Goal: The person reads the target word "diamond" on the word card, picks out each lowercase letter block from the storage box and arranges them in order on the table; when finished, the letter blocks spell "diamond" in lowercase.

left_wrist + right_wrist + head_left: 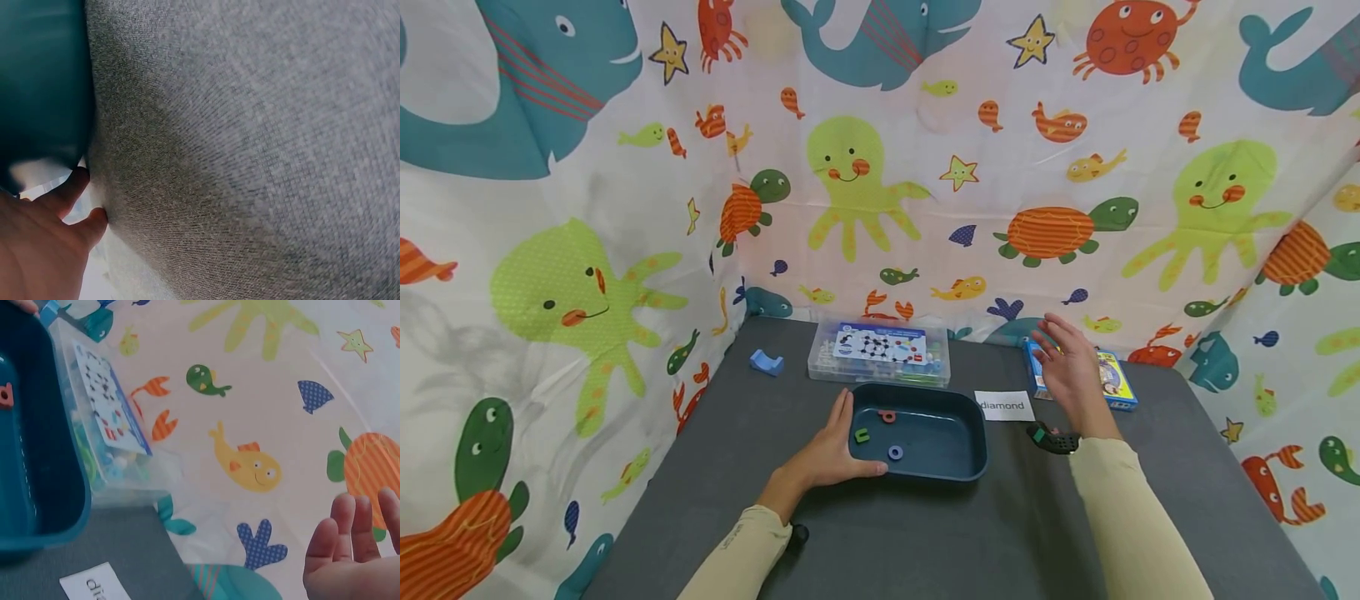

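Observation:
A dark teal plastic tray (951, 477) sits at the middle of the table, and in it lie small letter-shaped pieces: a red one (887, 416), a green one (862, 435) and a bluish ring-shaped one (896, 452). My left hand (827, 446) holds the tray's left end, thumb along the near side and fingers at the far left corner. In the left wrist view its fingertips (80, 178) show low beside the tray wall. Raised at the right, my right hand (1066, 367) holds nothing, its fingers loosely extended in front of a blue and yellow box (1116, 382).
A white card (1003, 406) reading "diamond" lies right of the tray. Behind the tray stands a clear plastic case (880, 354) with a molecule-picture label. A light blue piece (767, 362) lies at the back left. Printed sea-animal cloth (880, 275) hangs around the table.

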Action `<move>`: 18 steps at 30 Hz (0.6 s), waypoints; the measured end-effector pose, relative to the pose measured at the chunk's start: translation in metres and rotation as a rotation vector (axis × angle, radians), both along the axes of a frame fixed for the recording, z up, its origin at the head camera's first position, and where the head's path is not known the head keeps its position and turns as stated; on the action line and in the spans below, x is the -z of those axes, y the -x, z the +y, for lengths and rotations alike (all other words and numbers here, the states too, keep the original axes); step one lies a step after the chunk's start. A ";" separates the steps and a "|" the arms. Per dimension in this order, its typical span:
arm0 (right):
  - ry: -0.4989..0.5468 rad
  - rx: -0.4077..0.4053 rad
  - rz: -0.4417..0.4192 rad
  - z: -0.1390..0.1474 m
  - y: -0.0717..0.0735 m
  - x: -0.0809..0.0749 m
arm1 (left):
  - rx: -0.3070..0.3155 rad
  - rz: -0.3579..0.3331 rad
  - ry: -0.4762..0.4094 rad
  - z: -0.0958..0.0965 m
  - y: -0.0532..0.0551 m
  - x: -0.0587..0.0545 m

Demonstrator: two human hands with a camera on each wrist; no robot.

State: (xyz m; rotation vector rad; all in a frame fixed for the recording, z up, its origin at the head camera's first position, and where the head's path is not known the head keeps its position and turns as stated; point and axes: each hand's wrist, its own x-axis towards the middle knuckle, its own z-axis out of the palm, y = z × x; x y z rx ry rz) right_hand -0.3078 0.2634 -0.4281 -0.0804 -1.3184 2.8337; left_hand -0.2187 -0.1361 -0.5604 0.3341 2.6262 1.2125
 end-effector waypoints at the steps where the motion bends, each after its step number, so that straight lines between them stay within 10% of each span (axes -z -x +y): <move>1: -0.007 -0.012 0.008 -0.003 0.002 -0.001 | 0.000 -0.001 0.002 0.000 0.000 -0.001; 18: -0.059 -0.228 0.149 -0.057 0.020 0.006 | 0.011 0.005 0.009 -0.001 0.002 0.002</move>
